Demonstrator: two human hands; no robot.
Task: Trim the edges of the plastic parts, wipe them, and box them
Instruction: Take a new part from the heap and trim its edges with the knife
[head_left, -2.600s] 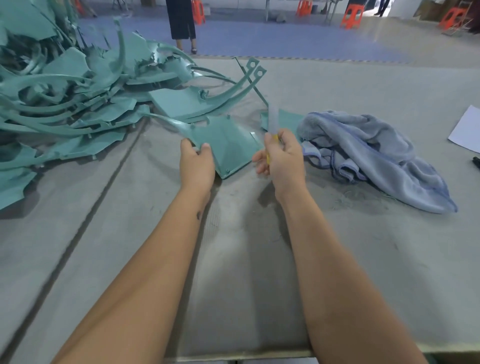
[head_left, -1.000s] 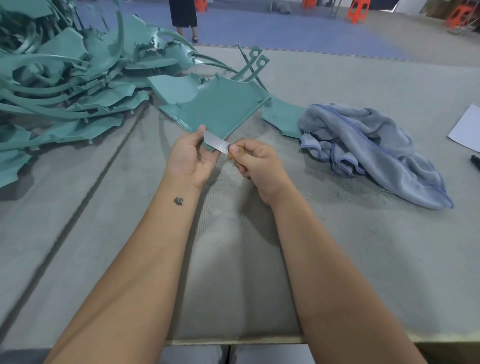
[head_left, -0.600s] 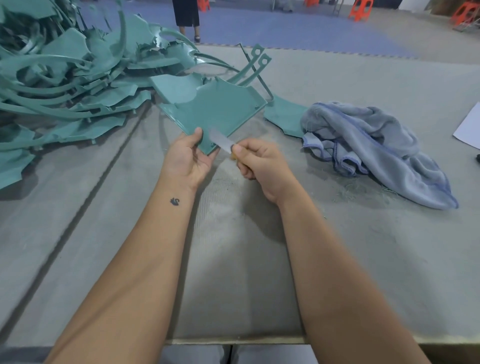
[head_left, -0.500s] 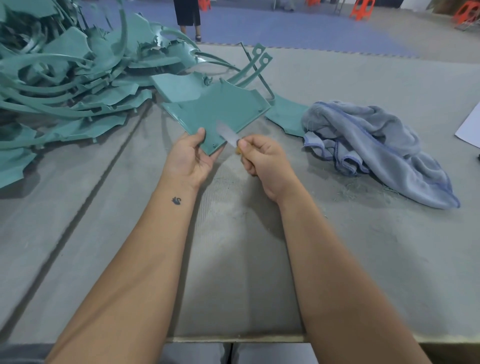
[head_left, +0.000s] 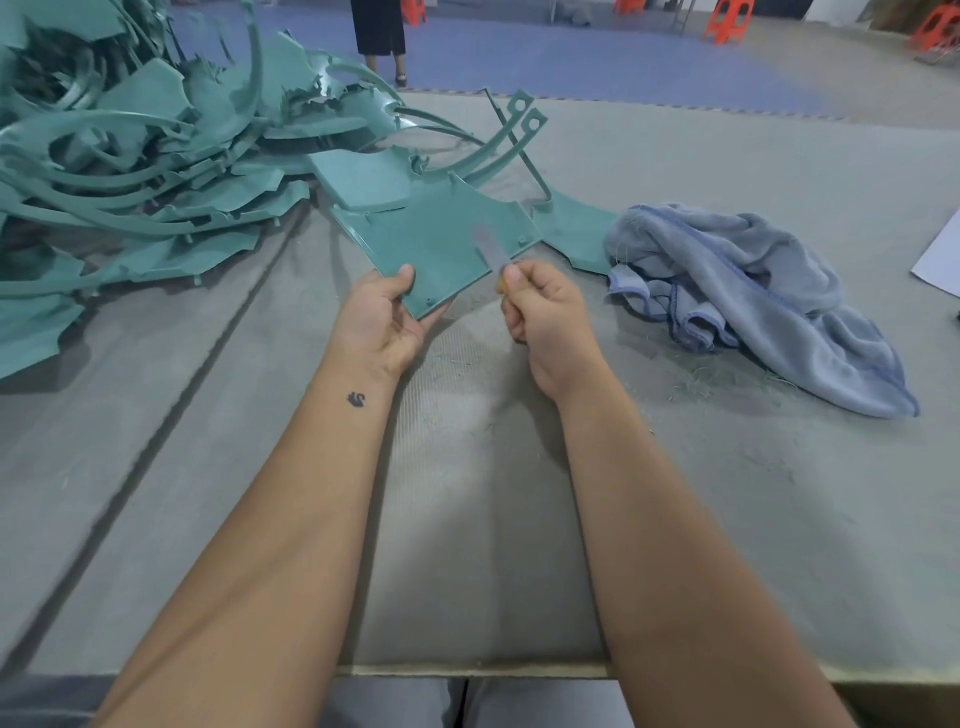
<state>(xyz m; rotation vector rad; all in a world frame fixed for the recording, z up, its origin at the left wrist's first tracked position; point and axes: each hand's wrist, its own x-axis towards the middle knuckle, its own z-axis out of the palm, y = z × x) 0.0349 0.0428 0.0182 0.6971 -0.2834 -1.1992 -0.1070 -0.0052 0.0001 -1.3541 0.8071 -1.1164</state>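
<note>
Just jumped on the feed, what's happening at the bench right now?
A person is trimming a green plastic panel. The left hand grips its near corner, while the right hand holds a small knife with the blade laid across the panel near its right edge. A pile of green parts sits to the left and a blue cloth lies untouched on the right. No box is in view.

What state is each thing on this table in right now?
Plastic panel: held up by left hand.
Knife: gripped by right hand, blade over the panel.
Blue cloth: crumpled, untouched.
Pile of plastic parts: heaped, tangled.
</note>
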